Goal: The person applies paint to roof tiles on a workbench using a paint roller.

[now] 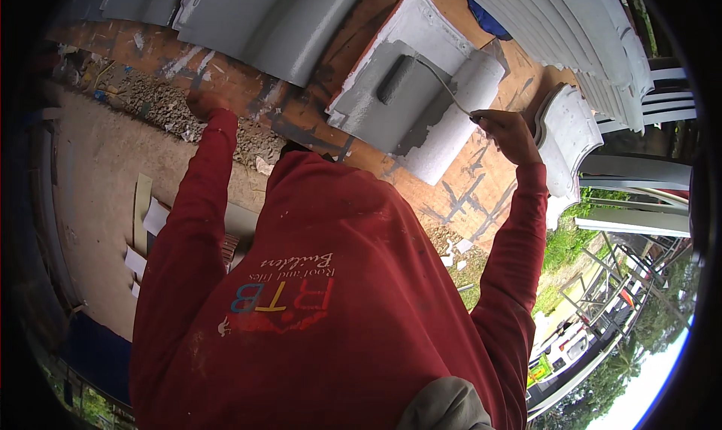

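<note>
My right hand (505,134) is closed round the handle of a paint roller, whose bent wire frame reaches left across a roof tile. The grey-coated paint roller (396,79) rests on the flat part of that tile. Wet grey paint covers the middle and near part of the roof tile (429,22); its far end and much of its raised right-hand curve are white. My left hand (207,105) is at the table's left edge, away from the tile. It is dark and small there, so its fingers cannot be made out.
Grey-painted tiles (301,31) lie along the table's far left. A stack of white tiles (560,35) stands at the far right, with more pale tiles (569,136) below it. The paint-smeared wooden table (481,197) has gravel (154,99) beside its left edge.
</note>
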`<state>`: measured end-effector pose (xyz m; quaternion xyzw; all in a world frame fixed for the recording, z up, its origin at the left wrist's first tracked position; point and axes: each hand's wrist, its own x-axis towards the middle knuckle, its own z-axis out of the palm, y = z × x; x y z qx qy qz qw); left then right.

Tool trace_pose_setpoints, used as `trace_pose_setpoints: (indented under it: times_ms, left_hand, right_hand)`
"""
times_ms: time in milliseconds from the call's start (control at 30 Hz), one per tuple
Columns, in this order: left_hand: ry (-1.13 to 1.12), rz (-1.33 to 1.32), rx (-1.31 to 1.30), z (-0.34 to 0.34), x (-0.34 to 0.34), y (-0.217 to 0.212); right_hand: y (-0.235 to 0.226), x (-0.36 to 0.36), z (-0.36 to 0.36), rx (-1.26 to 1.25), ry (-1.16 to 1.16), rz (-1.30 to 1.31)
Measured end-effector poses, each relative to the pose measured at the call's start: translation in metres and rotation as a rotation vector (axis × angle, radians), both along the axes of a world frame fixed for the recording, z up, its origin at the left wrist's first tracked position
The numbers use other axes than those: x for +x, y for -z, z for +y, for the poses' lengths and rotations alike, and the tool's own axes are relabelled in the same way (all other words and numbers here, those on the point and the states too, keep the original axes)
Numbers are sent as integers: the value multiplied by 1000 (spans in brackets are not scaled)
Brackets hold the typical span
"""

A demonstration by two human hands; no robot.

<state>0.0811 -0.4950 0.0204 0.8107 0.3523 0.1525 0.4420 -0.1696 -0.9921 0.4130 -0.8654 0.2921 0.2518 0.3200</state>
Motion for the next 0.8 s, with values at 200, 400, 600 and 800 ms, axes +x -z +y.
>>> trace_pose_setpoints:
  times_ms: [200, 400, 600, 800]
  left_hand:
    - [16, 15, 41, 1, 4, 0]
    - [-42, 69, -108, -6, 1, -38]
    - [55, 41, 34, -11, 3, -17]
    - [2, 26, 19, 0, 5, -12]
  right_hand:
    - [27, 8, 12, 123, -91, -225]
    - [1, 0, 1, 60, 35, 59]
    - [20, 3, 18, 124, -69, -170]
    - [-33, -35, -19, -13, -121, 119]
